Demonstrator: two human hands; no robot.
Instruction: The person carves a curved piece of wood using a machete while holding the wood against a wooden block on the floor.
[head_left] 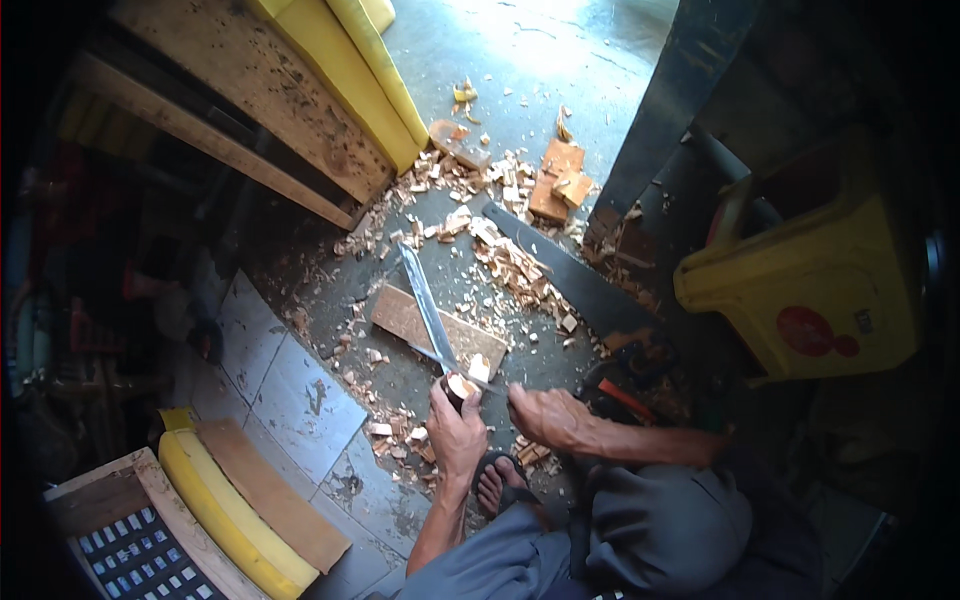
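Note:
My left hand (pixel 457 435) is closed around the lower part of a wooden handle (pixel 460 388), whose cut end looks pale. A long bright blade (pixel 425 300) rises from that handle and passes over a flat wooden board (pixel 400 313) on the floor. My right hand (pixel 545 413) is closed on a knife (pixel 455 368); its grip is hidden in my fingers. The knife's narrow blade points left across the handle, just above my left hand. Whether its edge touches the wood, I cannot tell.
Wood chips (pixel 510 260) litter the floor around a handsaw (pixel 560 268). Orange-brown wood blocks (pixel 550 195) lie beyond. A red-handled tool (pixel 625 398) is beside my right forearm. A yellow plastic stool (pixel 790 280) stands right; a wooden crate (pixel 150 490) is at lower left.

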